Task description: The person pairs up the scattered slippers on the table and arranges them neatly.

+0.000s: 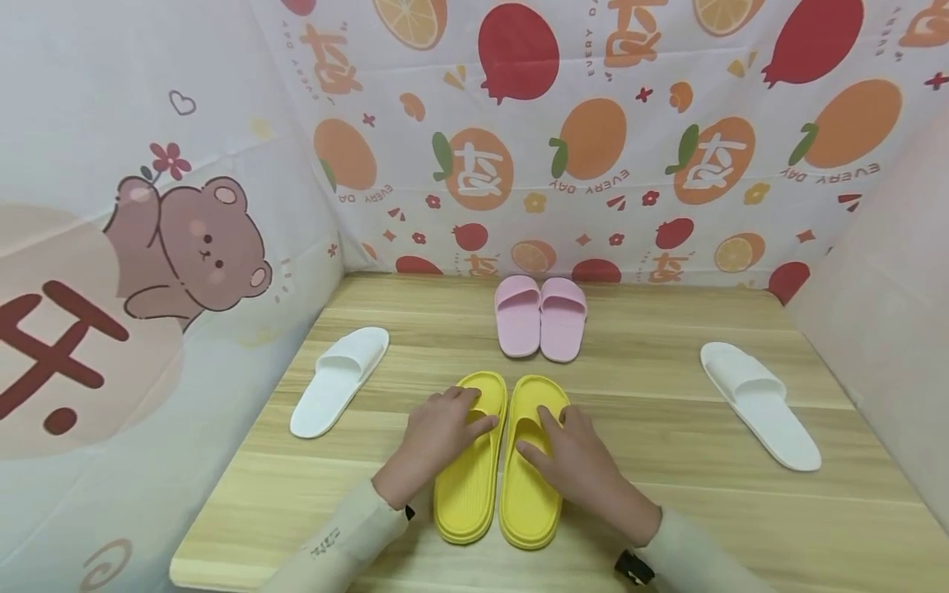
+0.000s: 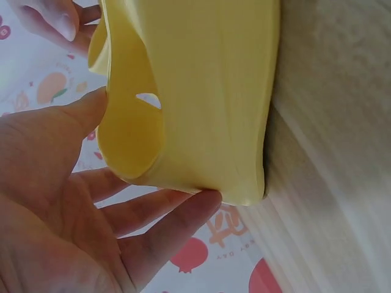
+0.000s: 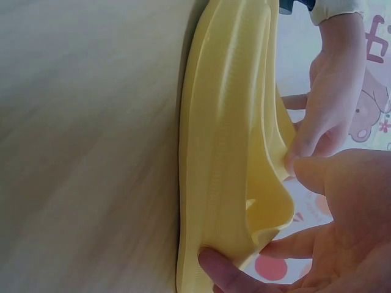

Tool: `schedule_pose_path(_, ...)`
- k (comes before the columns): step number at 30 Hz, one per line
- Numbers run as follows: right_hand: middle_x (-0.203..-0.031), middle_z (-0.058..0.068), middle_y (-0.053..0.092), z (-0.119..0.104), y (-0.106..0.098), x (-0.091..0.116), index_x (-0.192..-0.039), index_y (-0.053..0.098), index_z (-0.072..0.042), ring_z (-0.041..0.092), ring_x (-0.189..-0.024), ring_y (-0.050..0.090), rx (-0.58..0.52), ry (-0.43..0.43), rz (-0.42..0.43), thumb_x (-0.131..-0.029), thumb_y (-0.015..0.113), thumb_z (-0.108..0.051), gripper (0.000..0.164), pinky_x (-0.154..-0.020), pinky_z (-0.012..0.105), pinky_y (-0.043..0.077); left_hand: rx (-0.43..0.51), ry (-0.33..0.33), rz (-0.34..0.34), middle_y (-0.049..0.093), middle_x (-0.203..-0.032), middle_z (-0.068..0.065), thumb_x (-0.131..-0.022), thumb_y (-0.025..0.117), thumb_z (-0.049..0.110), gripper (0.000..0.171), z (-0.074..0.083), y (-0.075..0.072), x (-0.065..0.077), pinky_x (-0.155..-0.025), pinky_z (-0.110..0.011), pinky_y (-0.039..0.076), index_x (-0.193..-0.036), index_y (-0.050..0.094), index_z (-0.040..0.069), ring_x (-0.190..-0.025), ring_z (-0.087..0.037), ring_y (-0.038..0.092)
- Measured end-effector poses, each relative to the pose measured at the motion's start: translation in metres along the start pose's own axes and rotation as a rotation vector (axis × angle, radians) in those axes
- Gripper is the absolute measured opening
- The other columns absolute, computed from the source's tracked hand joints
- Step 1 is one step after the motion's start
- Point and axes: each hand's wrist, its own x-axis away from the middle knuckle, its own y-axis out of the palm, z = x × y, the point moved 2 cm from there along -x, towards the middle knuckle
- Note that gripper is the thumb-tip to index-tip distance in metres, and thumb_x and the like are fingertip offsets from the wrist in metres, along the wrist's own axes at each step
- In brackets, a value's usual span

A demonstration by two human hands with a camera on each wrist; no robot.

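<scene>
A pair of yellow slippers lies side by side on the wooden surface, toes away from me. Over the front of the left yellow slipper (image 1: pixel 463 494) is my left hand (image 1: pixel 437 432). In the left wrist view its thumb meets the strap's edge, and its nearly straight fingers touch the toe end's outer side. My right hand (image 1: pixel 582 453) lies over the right yellow slipper (image 1: pixel 530 511). The right wrist view shows fingertips (image 3: pixel 223 268) against this slipper's side near the toe, with the thumb spread apart by the foot opening.
A pink pair of slippers (image 1: pixel 539 321) stands beyond the yellow ones, near the back wall. One white slipper (image 1: pixel 329 395) lies at the left and another white slipper (image 1: pixel 771 408) at the right, both angled. Printed cloth (image 1: pixel 534 66) hangs behind the wooden surface (image 1: pixel 245 511).
</scene>
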Motion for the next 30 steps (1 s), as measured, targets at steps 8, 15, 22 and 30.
schedule_pose_path(8, -0.122, 0.024, 0.047, -0.012, 0.005, -0.007, -0.142, 0.046, -0.008, 0.033, -0.107, 0.049, 0.001, -0.009, -0.027, -0.09, 0.052, -0.06, 0.073, -0.079, 0.042, 0.048, -0.031, 0.008, 0.051, 0.067, -0.108, -0.008, -0.086, 0.057, 0.061, 0.055, -0.005, -0.003, 0.006, -0.056, -0.04, 0.049, -0.116, 0.064, 0.015, -0.079, -0.029, 0.064)
schedule_pose_path(15, -0.124, 0.025, 0.047, -0.022, 0.009, -0.012, -0.142, 0.045, -0.008, 0.033, -0.109, 0.049, -0.001, -0.038, -0.039, -0.09, 0.052, -0.06, 0.074, -0.082, 0.043, 0.048, -0.07, 0.005, 0.1, 0.065, -0.091, -0.004, -0.087, 0.059, 0.057, 0.048, -0.012, -0.004, 0.008, -0.047, -0.033, 0.042, -0.105, 0.064, 0.013, -0.064, -0.023, 0.058)
schedule_pose_path(22, -0.13, 0.027, 0.046, -0.034, 0.01, -0.015, -0.146, 0.04, -0.014, 0.04, -0.114, 0.048, -0.017, -0.067, -0.069, -0.09, 0.054, -0.057, 0.072, -0.085, 0.05, 0.048, -0.072, -0.012, 0.113, 0.06, -0.08, -0.002, -0.087, 0.061, 0.055, 0.041, -0.022, -0.007, 0.007, -0.042, -0.029, 0.034, -0.092, 0.06, 0.014, -0.054, -0.02, 0.049)
schedule_pose_path(30, -0.133, 0.03, 0.045, -0.05, 0.012, -0.022, -0.148, 0.036, -0.016, 0.046, -0.119, 0.045, -0.005, -0.101, -0.095, -0.091, 0.052, -0.058, 0.073, -0.088, 0.055, 0.046, -0.048, -0.067, 0.092, 0.067, -0.103, -0.01, -0.089, 0.058, 0.056, 0.051, -0.035, -0.011, 0.007, -0.052, -0.042, 0.049, -0.111, 0.063, 0.01, -0.073, -0.031, 0.063)
